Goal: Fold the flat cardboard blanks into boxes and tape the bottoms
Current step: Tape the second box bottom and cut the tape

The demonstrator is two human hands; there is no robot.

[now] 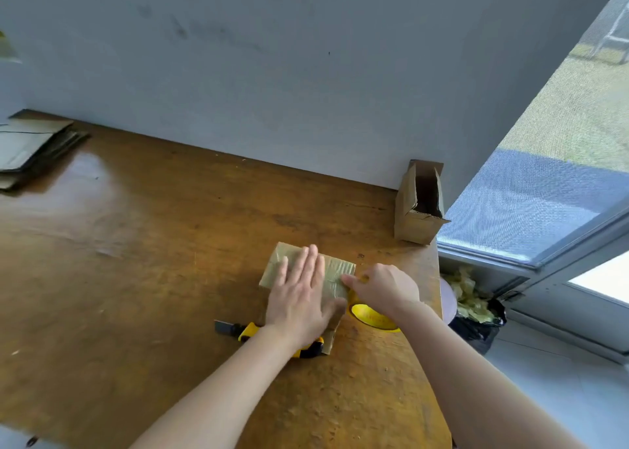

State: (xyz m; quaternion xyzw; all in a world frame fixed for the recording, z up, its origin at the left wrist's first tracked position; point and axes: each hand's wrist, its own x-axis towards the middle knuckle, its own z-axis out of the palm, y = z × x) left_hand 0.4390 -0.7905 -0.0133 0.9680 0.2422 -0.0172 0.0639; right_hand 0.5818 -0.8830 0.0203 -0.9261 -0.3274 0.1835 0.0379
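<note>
Pressing box point(337, 271), left fingers point(311, 261) flat, right fingers point(350, 281) pinching tape point(370, 315), knife point(250, 329) beneath left wrist

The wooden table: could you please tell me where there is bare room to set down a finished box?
The middle of the table lies bare, between the stack of flat blanks at far left and the box under the left hand. Crowded: the right edge, with the knife, tape roll, right hand and standing box.
</note>
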